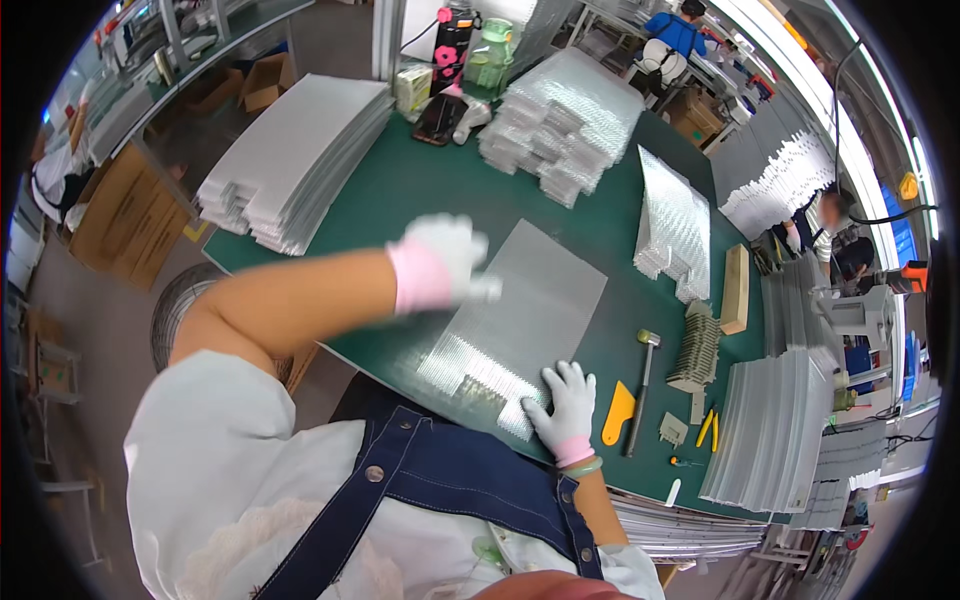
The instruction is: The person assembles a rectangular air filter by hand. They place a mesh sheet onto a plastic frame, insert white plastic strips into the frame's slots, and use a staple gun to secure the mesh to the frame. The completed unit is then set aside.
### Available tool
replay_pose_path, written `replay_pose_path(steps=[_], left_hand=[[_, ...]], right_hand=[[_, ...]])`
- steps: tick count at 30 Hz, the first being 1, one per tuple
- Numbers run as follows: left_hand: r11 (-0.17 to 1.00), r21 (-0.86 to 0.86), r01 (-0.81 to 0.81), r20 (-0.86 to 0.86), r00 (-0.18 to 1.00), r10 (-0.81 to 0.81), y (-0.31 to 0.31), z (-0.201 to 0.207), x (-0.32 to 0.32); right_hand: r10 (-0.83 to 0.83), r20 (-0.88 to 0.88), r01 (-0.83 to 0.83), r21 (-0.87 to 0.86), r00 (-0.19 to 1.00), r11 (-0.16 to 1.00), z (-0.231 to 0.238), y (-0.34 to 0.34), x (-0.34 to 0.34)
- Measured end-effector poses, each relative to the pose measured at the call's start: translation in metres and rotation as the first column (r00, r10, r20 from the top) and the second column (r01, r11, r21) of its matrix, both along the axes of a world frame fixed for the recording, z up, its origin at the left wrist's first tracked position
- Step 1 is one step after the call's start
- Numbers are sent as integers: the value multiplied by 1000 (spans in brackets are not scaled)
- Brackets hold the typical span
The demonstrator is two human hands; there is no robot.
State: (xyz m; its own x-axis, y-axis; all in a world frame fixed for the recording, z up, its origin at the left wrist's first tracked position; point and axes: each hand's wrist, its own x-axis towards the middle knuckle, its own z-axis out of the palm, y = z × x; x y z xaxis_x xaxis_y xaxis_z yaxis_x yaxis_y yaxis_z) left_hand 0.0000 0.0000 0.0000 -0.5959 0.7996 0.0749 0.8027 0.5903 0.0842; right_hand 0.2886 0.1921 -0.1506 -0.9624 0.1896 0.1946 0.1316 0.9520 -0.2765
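A flat grey panel [535, 290] lies on the green table in front of me, its near edge [470, 375] stepped, shiny and finely ribbed. My right hand [568, 405], in a white glove with a pink cuff, rests with fingers spread on the panel's near right corner. Over the panel's left side hovers my left hand [445, 262], gloved the same way and blurred by motion. Its fingers look apart, and nothing shows in them. Right of the panel lie a yellow scraper [619, 412] and a long-handled hammer [643, 390].
White panels [300, 150] are stacked at the left, bubble-wrapped ones [570, 115] at the back. More panels [770, 430] stand at the right, near yellow pliers [708, 430], a ribbed grey block [694, 350] and a wooden block [735, 290]. A phone [440, 118] and bottle [490, 60] are behind.
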Motion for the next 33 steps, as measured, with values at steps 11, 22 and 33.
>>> replay_pose_path(steps=[11, 22, 33], left_hand=[[909, 278, -309, 208, 944, 257, 151, 32, -248], [881, 387, -272, 309, 939, 154, 156, 64, -218], [939, 254, -232, 264, 950, 163, 142, 106, -193]], right_hand=[[-101, -566, -73, -278, 818, 958, 144, 110, -224], [-438, -106, 315, -551, 893, 773, 193, 138, -347], [-466, -21, 369, -580, 885, 726, 193, 151, -352]])
